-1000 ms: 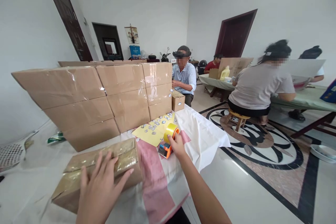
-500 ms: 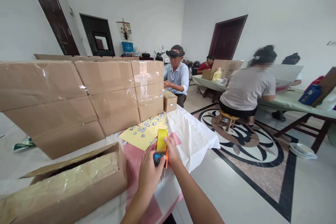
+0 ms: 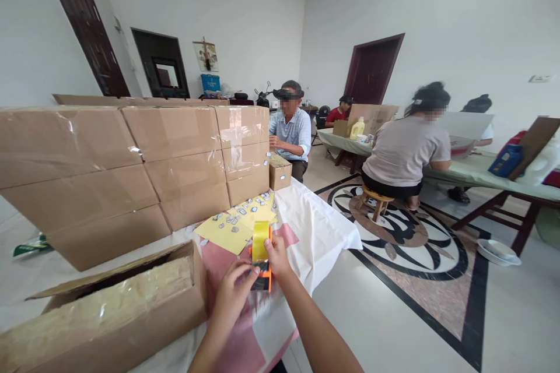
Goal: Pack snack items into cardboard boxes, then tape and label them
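An orange tape dispenser (image 3: 270, 280) with a wide roll of yellow packing tape (image 3: 261, 239) is held over the front of the table. My right hand (image 3: 278, 256) grips it from the right, the thumb along the side of the roll. My left hand (image 3: 234, 285) is at its lower left, thumb and fingertips pinched together on the tape near the dispenser's dark front part. The exact pinch point is partly hidden by the fingers. Just beyond lie yellow sheets (image 3: 219, 233) with several small labels scattered on them.
Stacked cardboard boxes (image 3: 184, 180) wall off the table's far left. A long carton (image 3: 109, 315) with a raised flap lies front left. A small box (image 3: 280, 172) stands on the white cloth (image 3: 315, 215) near a seated person (image 3: 291, 128). Other people sit at tables to the right.
My left hand has shifted from wrapping the dispenser's front to a pinch at its left side, uncovering more of the dark front part. The view has turned slightly right.
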### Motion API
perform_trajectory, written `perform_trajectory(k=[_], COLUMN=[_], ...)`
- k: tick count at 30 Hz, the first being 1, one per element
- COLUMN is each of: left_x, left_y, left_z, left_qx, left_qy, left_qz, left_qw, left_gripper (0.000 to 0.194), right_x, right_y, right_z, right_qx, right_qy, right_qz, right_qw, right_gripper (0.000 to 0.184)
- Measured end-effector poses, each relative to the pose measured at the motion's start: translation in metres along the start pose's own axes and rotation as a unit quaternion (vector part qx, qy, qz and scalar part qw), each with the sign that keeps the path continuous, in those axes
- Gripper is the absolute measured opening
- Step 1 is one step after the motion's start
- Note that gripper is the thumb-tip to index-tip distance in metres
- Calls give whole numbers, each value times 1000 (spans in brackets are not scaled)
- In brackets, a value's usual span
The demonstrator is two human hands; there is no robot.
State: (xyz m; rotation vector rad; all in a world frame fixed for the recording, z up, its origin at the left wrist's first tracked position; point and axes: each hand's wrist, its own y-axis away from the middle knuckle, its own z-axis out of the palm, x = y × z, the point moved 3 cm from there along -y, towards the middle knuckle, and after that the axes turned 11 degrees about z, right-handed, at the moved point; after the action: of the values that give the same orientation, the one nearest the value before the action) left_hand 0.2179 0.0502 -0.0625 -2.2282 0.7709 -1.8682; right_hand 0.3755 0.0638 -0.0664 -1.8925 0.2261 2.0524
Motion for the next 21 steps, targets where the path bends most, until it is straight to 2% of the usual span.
perform_trajectory(k=[4,8,11,13,16,18,21], left_x=[0,6,18,29,39,37,27], left_y=[0,4,1,-2,-5,-3,7], left_z=[2,6,-4,-13,-18,-15,-7], left_qx=[62,113,134,114,24,-22,-41], left_qy=[63,83,73,46,28,38,55], left_qz=[-44,-82,-93,-79,-87,-127,-170], left_qw=[995,987,984,989,996,991,983], left_gripper=[50,49,47,45,49,55,62], right_x=[6,9,6,4,5,6,6], right_y=[-1,0,0,-1,-2,-2,0], right_z=[1,2,3,3,0,-1,-2], right_qx=[45,87,80,68,73,87,110], right_qy=[3,16,40,55,62,59,47], right_qz=[-1,-2,-20,-32,-41,-42,-38], right_qw=[999,996,996,996,995,994,992], right_gripper=[72,71,66,64,64,63,62])
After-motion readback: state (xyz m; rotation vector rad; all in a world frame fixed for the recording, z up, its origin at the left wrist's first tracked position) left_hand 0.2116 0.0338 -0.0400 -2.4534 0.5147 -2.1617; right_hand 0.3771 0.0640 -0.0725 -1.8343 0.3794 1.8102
